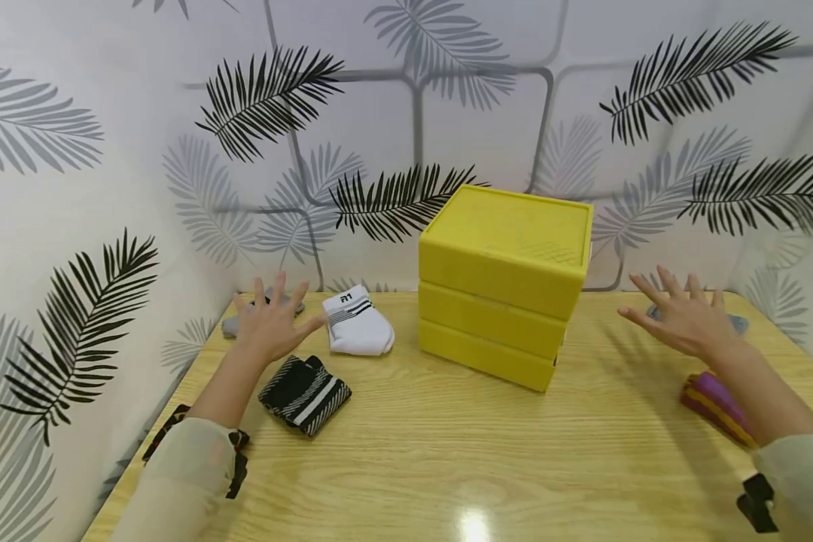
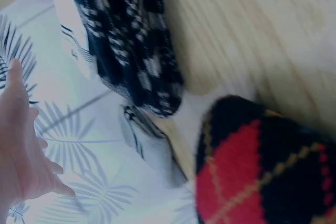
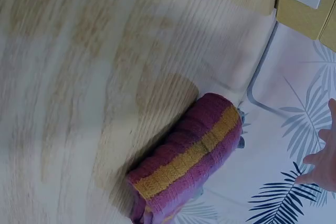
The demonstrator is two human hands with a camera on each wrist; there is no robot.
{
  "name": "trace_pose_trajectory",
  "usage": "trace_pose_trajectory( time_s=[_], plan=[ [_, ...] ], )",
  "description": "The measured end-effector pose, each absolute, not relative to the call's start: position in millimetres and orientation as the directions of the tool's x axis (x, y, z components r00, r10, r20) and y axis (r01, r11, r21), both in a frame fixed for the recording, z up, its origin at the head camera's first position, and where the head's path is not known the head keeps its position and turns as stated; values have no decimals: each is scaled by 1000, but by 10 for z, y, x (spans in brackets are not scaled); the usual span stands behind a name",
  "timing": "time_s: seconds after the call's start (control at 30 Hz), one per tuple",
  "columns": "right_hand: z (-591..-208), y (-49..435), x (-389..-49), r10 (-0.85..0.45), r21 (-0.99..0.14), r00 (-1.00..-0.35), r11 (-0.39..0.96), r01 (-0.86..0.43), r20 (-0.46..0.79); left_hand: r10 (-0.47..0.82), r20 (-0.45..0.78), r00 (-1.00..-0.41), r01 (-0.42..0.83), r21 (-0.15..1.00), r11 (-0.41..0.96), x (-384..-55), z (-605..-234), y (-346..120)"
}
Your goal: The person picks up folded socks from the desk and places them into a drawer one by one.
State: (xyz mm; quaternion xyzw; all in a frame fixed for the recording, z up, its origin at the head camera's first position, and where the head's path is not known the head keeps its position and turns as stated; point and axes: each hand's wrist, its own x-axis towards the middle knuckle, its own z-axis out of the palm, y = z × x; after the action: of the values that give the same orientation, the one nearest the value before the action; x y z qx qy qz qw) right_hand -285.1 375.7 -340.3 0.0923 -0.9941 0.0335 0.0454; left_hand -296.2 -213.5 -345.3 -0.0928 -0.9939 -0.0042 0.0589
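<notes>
My left hand is held over the left of the table with its fingers spread, holding nothing. Behind it lies a grey folded sock, partly hidden. A white folded sock and a black-and-white folded sock lie to its right. Under the left forearm is a red-and-black argyle sock, mostly covered in the head view. On the other side, my right hand is raised, also empty with fingers spread. Beyond it lies a blue-grey sock; a purple-and-yellow rolled sock lies below the forearm.
A yellow three-tier drawer box stands toward the back of the wooden table, between the hands. Leaf-patterned wall covering rises behind the table and along its left side. Dark bands are on both wrists.
</notes>
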Motion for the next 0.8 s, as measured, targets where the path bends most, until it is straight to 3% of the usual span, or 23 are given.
trace_pose_trajectory(
  time_s=[0.2,0.37,0.57,0.8],
  plan=[
    [-3231,3784,-2932,-204,-77,-966,973,-219,160,246,180,-952,254,21,967,-2908,-3229,-1787],
    [-2894,3688,-2991,-275,-93,-917,945,-313,290,351,295,-889,361,-21,932,-2810,-2925,-1235],
    [-2577,3355,-3082,-406,-108,-842,877,-469,355,497,368,-786,467,-174,867,-2650,-2700,-406],
    [-2497,2962,-3230,-468,-281,-833,791,-544,295,603,337,-723,511,-326,795,-2500,-2746,388]
  ],
)
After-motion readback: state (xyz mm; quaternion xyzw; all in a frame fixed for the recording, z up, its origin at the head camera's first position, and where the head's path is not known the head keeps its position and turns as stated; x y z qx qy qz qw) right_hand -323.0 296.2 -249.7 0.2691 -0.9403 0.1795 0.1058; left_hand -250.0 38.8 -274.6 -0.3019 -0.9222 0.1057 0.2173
